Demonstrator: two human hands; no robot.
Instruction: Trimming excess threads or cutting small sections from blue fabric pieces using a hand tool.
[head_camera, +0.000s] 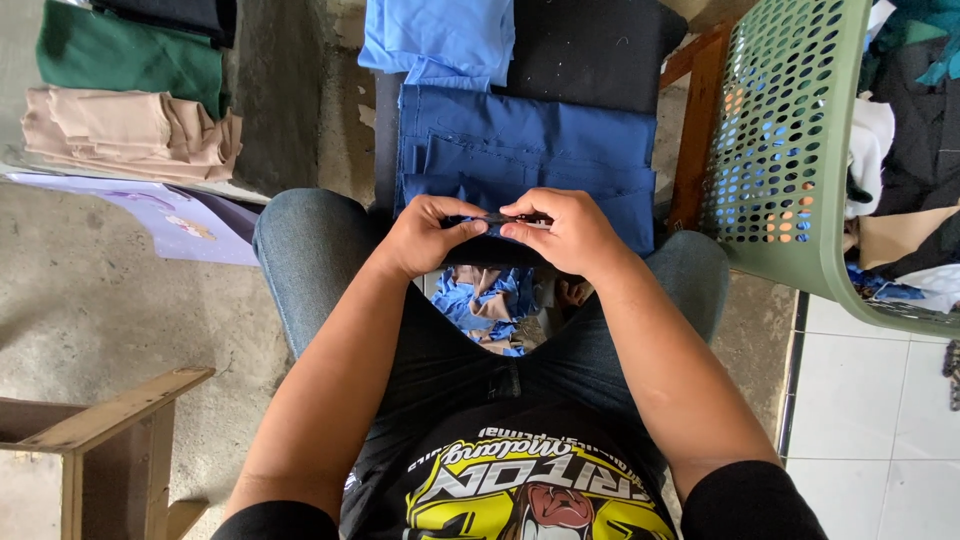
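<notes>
Blue cloth: one dark blue garment piece (520, 160) lies flat on the surface ahead of your knees, its near edge under both your hands; pocket-like stitched panels show on it.
Left hand: your left hand (425, 235) is curled nearly closed, thumb and fingertips pinching a small dark object (505, 217) at the cloth's near edge.
Right hand: your right hand (565, 230) is curled the same way, thumb and forefinger pinched on the other end of that object — the two hands almost touch.
Small dark object: one, thin and short, held level between the two pinches; what it is I cannot tell.
Other cloth ahead: one light blue piece (440, 40) and one black piece (590, 45) lie beyond the dark blue one, side by side.
Folded stacks at your left: three — one beige (130, 135), one green (125, 60), one black (180, 15) at the frame's top edge.
Basket: one green perforated plastic basket (800, 150) stands just beside your right knee, with coloured cloth showing through its holes.
Scraps: a small heap of blue and tan offcuts (490, 305) lies on the floor between your legs.
Wooden frame: one, at the lower left corner (110, 430), well apart from your hands.
</notes>
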